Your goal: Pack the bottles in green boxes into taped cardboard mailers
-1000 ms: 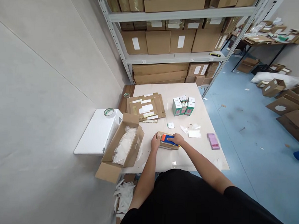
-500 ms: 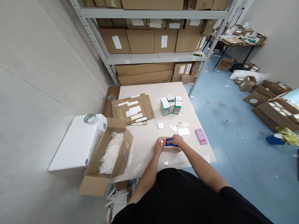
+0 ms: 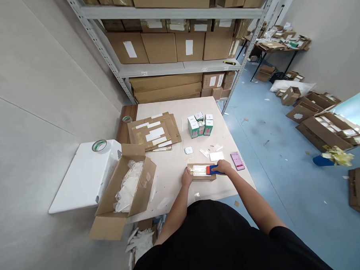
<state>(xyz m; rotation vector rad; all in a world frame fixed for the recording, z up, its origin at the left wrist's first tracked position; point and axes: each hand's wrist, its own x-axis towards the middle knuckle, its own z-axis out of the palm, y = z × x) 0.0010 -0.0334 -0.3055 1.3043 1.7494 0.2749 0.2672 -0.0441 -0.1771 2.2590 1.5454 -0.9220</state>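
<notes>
A small cardboard box (image 3: 203, 177) lies on the table near my body. Clear shiny tape (image 3: 198, 170) runs along its top. My right hand (image 3: 223, 166) grips a blue and orange tape dispenser (image 3: 213, 169) at the box's right end. At the left end, my left hand (image 3: 186, 177) is closed around the box's edge, its fingertips partly hidden. Beyond the box lie a white card (image 3: 216, 156) and a small white packet (image 3: 188, 150). Green-and-white product boxes (image 3: 193, 127) stand farther back.
A large open carton (image 3: 149, 182) with white packing material stands on the left. Flattened cardboard (image 3: 154, 132) lies behind it. A phone (image 3: 237, 161) rests by the table's right edge. Shelving (image 3: 177, 67) with cartons rises behind the table (image 3: 170, 191).
My right hand has drawn the tape dispenser rightward along the box, leaving a strip of tape behind it. My left hand stays at the box's left end. The whole view has shifted slightly.
</notes>
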